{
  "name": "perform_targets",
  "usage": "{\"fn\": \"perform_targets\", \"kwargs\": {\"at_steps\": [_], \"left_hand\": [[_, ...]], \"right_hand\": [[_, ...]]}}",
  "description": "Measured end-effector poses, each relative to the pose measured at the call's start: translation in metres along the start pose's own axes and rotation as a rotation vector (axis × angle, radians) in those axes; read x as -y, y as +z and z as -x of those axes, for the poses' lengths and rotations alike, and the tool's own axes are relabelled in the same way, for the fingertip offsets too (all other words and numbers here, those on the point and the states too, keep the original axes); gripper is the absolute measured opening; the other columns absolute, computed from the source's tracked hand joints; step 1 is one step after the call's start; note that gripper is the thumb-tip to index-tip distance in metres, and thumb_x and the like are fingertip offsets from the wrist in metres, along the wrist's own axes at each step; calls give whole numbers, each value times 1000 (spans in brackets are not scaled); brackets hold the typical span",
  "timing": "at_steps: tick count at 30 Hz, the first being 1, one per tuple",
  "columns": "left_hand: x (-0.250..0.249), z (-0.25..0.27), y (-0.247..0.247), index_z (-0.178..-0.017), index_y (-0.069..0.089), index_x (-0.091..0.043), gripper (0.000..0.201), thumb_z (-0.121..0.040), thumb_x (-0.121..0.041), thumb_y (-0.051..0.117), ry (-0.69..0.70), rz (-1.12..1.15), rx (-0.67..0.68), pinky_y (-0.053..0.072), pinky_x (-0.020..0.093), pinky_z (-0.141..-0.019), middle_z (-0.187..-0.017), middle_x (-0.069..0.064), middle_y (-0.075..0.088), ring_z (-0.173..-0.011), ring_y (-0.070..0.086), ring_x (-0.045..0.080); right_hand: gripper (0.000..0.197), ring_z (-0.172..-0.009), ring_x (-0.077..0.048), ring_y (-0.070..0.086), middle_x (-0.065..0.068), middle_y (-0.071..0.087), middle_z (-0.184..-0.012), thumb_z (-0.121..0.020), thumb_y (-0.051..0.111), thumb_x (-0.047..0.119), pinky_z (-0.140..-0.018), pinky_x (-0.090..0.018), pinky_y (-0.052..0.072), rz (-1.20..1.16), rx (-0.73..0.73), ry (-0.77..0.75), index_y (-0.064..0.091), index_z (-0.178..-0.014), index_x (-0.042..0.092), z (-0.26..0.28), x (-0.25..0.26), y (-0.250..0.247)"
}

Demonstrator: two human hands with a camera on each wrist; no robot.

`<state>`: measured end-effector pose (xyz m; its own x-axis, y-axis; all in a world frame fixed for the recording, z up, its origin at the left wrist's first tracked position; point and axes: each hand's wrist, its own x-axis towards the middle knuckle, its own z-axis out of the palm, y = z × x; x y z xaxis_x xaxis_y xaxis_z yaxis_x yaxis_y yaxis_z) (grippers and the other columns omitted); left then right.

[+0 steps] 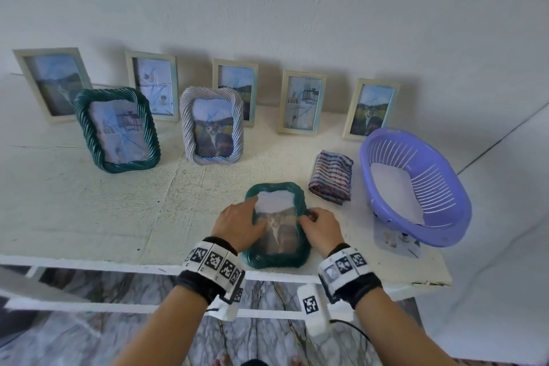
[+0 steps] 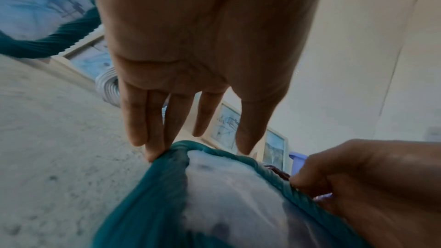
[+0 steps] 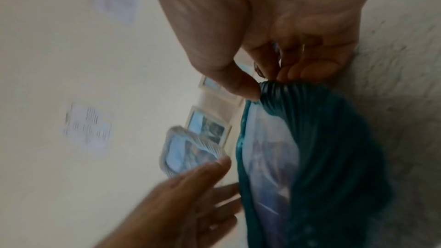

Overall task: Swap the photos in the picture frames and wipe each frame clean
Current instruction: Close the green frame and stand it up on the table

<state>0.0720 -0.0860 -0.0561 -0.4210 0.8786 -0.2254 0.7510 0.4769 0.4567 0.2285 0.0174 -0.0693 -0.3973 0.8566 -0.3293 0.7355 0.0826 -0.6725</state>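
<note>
Two hands (image 1: 237, 224) at a green frame (image 1: 276, 258) lying flat near the table's (image 1: 89, 217) front edge.

Left hand flat, fingers (image 2: 152, 139) straight, pressing the frame's left rim and cat photo (image 1: 277, 226). Right hand (image 1: 319, 227) pinching the right rim between thumb and curled fingers (image 3: 245, 88). Frame face-up, between the hands, just left of a folded cloth (image 1: 331, 177) and a purple basket (image 1: 416, 187) (paper inside). Likely light and rigid, ribbed rope-like rim giving good grip; clear front possibly slippery and easily smudged, photo thin and bendable. Best held by the opposite rims, not the centre. Seven more frames upright behind, toward the wall.
</note>
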Motion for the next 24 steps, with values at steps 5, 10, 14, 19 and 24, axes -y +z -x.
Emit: {"fn": "perform_targets", "kwargs": {"at_steps": [5,10,14,19,24], "left_hand": [[-5,9,0,-144,40,-22,71,-88,-64,53,-33,303,2,45,34,-96,-129,9,61,-117,57,28],[-19,15,1,-148,31,-28,86,-79,-74,53,-8,680,57,37,28,-102,-140,0,49,-129,47,19],[-33,19,-2,-153,16,-35,116,-59,-83,64,-31,1089,16,36,40,-111,-147,-2,39,-132,42,15],[-44,22,-16,-151,12,-46,123,-50,-85,69,37,1280,19,35,48,-113,-149,-4,39,-133,44,13],[-51,23,-32,-146,31,-45,99,-62,-78,72,78,1319,63,39,61,-105,-140,7,53,-130,52,27]], "right_hand": [[14,-90,-25,64,-15,67,-101,-97,52,21,-69,-33,51,-608,153,78,55,-106,11,19,9,-7],[18,-81,-22,69,-7,70,-95,-100,47,27,-64,-34,54,-956,322,-56,48,-116,17,50,32,-13],[22,-97,-21,68,-3,70,-107,-101,43,28,-74,-34,55,-934,277,-222,50,-118,15,60,43,-17],[22,-99,-25,66,2,65,-115,-95,59,15,-78,-43,59,-712,178,-411,56,-117,16,63,47,-24],[31,-88,-17,66,6,64,-104,-90,67,18,-67,-32,58,-553,111,-516,55,-119,23,66,54,-37]]}}
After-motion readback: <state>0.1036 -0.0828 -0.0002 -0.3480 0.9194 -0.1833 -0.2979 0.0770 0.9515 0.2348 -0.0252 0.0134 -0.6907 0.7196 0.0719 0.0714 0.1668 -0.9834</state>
